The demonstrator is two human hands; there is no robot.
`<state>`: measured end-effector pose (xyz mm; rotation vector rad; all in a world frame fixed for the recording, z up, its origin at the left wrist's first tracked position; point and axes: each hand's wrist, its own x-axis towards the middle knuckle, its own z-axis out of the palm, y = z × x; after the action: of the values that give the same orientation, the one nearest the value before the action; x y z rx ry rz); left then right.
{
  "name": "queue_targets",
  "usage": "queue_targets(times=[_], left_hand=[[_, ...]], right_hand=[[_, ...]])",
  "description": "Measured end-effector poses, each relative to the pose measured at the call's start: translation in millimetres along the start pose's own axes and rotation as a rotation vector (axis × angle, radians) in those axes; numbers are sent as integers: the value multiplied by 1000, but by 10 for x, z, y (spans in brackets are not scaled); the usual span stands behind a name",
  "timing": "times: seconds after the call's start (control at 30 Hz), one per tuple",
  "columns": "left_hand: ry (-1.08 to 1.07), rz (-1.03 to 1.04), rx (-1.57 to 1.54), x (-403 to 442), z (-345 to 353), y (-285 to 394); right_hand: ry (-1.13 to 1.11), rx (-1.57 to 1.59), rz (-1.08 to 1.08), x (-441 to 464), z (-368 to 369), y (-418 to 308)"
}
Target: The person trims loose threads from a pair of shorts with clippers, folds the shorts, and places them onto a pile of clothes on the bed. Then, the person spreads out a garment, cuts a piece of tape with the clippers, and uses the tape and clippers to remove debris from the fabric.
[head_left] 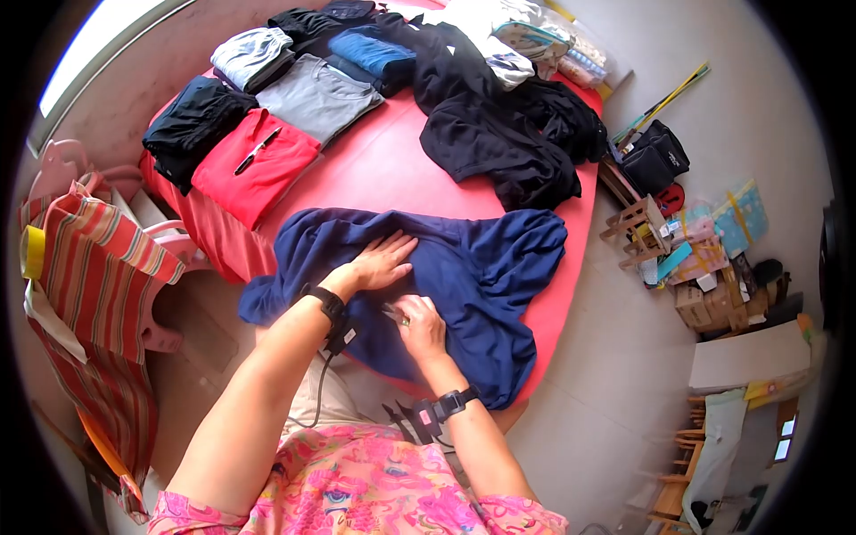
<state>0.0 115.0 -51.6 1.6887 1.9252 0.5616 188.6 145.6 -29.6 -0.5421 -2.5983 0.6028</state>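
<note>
A dark navy garment lies rumpled on the near end of the pink-covered bed. My left hand rests flat on the cloth, palm down, with its fingers stretched out. Just below and to the right of it, my right hand is closed around a small silvery tool, its tip pointing left over the cloth. Fingers cover most of the tool, so its exact kind is hidden. Both wrists wear black straps with small devices.
Folded red, grey and black clothes lie at the back left, a pen on the red one. Black clothes are heaped at the back right. A striped cloth drapes over a pink chair. Boxes stand right.
</note>
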Motion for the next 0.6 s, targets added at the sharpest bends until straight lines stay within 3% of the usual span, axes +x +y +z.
queue_targets(times=[0.03,0.1,0.27,0.33,0.4,0.5,0.6], left_hand=[[12,-2,-11,22,-8,-12],[19,12,-37,24,11,-44],[142,111,-151,-62,-72,-72],[211,132,-324,-192,-190,-69],[401,149,-119,-387,-257,-77],[488,-127,129,-730,-346,56],[536,-233,89,-858,-286,-49]], right_hand=[[6,-2,-1,60,3,53],[-89,392,208,106,-40,166],[301,577,519,-115,-477,253],[311,521,519,-278,-525,354],[254,420,519,-363,-595,359],[250,401,480,-386,-502,320],[283,388,391,-274,-393,165]])
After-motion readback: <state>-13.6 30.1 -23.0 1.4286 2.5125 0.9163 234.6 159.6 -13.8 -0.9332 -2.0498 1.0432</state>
